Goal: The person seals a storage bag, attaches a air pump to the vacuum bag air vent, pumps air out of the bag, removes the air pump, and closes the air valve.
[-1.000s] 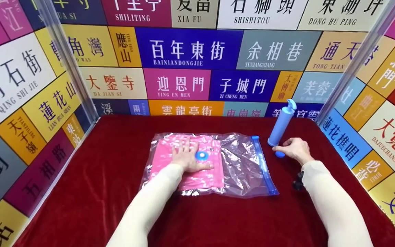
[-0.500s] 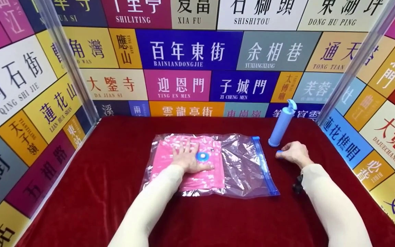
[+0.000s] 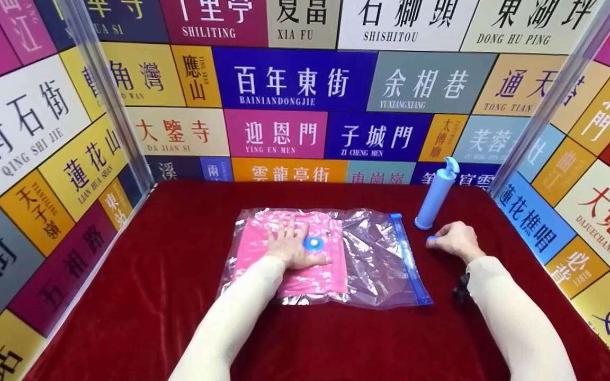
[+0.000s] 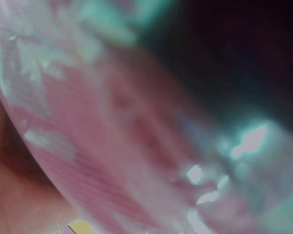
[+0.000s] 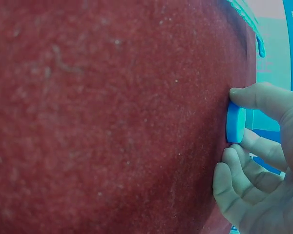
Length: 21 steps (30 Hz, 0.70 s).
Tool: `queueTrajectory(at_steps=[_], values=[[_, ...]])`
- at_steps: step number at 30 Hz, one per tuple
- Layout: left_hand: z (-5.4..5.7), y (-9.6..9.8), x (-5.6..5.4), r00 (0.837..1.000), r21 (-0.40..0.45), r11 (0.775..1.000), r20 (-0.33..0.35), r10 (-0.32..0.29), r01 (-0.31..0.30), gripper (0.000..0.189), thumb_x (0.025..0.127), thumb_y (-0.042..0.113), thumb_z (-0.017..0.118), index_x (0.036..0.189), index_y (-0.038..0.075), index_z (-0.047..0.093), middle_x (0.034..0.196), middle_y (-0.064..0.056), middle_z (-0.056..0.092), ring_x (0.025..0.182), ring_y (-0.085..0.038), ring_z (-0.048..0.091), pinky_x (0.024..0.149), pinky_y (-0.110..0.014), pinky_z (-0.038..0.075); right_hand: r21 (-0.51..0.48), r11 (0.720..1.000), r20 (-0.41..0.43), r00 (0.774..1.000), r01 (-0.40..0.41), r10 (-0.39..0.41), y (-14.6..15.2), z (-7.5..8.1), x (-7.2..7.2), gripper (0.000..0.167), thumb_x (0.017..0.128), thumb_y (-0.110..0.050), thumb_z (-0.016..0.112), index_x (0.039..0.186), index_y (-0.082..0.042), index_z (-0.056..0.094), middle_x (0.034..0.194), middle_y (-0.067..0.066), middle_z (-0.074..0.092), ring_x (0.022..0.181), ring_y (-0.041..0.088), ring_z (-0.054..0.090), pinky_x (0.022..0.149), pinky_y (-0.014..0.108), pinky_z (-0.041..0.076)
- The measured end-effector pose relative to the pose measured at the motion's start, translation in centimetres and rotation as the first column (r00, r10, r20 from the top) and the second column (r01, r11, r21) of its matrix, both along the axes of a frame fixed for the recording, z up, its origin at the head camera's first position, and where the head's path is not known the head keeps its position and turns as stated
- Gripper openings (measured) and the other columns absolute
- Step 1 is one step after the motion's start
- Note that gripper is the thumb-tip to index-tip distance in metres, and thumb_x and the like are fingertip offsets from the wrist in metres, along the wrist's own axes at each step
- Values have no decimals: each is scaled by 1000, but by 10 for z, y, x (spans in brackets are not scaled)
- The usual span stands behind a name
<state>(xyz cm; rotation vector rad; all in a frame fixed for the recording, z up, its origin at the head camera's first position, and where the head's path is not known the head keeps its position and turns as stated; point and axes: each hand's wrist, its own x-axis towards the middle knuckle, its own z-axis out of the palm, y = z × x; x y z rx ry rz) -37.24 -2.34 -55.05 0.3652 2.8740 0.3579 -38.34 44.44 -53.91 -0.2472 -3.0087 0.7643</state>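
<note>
A clear zip bag (image 3: pixel 374 254) lies flat with a folded pink cloth (image 3: pixel 254 238) inside. My left hand (image 3: pixel 290 248) rests on the bag over the cloth, fingers spread, beside a round blue valve (image 3: pixel 313 243). In the left wrist view the pink cloth (image 4: pixel 102 141) shows blurred through shiny plastic. Right of the bag, my right hand (image 3: pixel 456 239) pinches a small round blue cap (image 5: pixel 235 123) between thumb and fingers, its edge right at the red cloth. Behind this hand stands a blue hand pump (image 3: pixel 435 197), upright with a slight lean.
Dark red velvet (image 3: pixel 331 344) covers the table. The bag's blue zip strip (image 3: pixel 410 259) runs along its right side. Printed sign panels (image 3: pixel 294 76) wall in the back and both sides, with clear corner posts (image 3: pixel 554 79).
My right hand has taken the blue cap between its fingertips and shifted it slightly from the pump's base. The left hand stays in place on the bag.
</note>
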Motion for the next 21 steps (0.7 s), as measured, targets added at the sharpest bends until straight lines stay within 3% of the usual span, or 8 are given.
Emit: queueTrajectory(at_steps=[12,21], values=[[-2,-2,1,1000,11,1000,1,17,-17,135,84,100,60,183,24,8,191,-16,-9,178,-46,1,143,-72,-1,23,1000,21,1000,-16,15,-3,5,-1,47,83,-44,95,102,-2,85,108,20,84,107,42,71,96,53,62],[-2,0,-3,1000,-12,1000,3,4,-4,136,83,103,58,183,25,8,190,-15,-11,178,-44,-5,142,-72,-3,-2,999,-3,999,-47,47,-14,9,4,40,81,-43,96,95,-7,86,91,7,83,93,28,69,73,28,53]])
